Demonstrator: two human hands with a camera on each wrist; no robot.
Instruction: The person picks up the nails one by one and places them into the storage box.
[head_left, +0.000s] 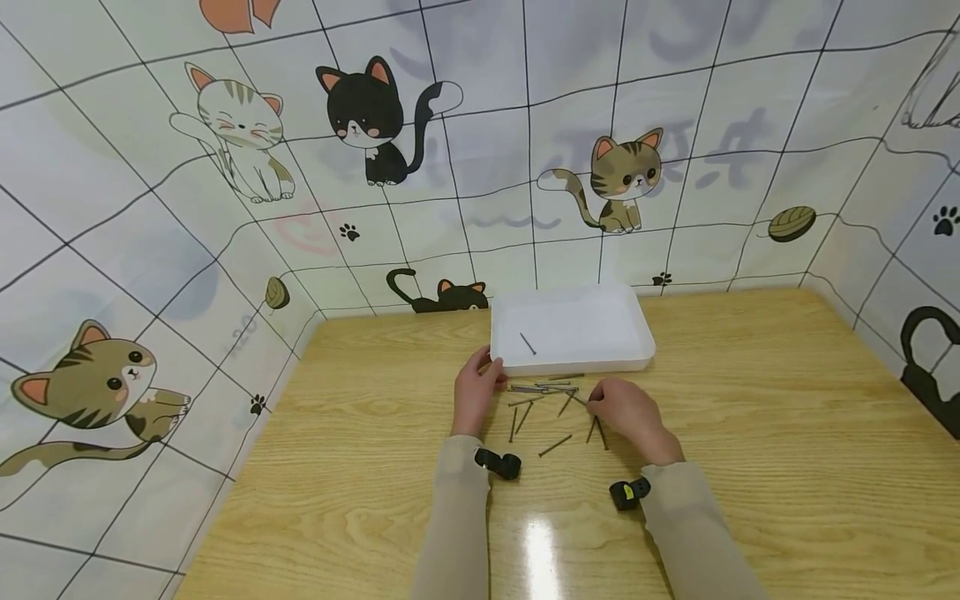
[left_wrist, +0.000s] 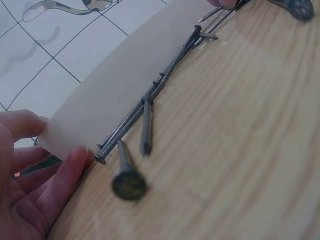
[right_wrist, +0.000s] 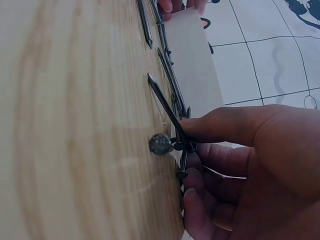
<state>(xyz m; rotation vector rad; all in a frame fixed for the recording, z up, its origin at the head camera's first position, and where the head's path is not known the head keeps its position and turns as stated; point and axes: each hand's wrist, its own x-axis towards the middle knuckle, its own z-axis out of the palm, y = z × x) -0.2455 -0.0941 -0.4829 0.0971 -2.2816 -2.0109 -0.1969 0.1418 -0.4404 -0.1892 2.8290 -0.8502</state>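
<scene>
My left hand (head_left: 474, 392) grips the front left corner of a white tray (head_left: 573, 367), its fingertips against the tray wall in the left wrist view. At the right end of a loose spread of nails (head_left: 555, 446), my right hand (head_left: 630, 412) pinches a nail (head_left: 578, 400) between thumb and fingers. Other nails lie crossed close by its fingertips, so part of the held one is hidden. Several nails lie along the tray's front wall and nearer to me on the wooden table. One single nail (head_left: 528, 343) lies inside the tray.
The wooden table (head_left: 352, 467) spreads out to both sides. Behind the tray rises a wall covering (head_left: 495, 167) with a grid and cartoon cats, which also runs along the left and right. A black wrist camera (head_left: 498, 463) sits on my left sleeve.
</scene>
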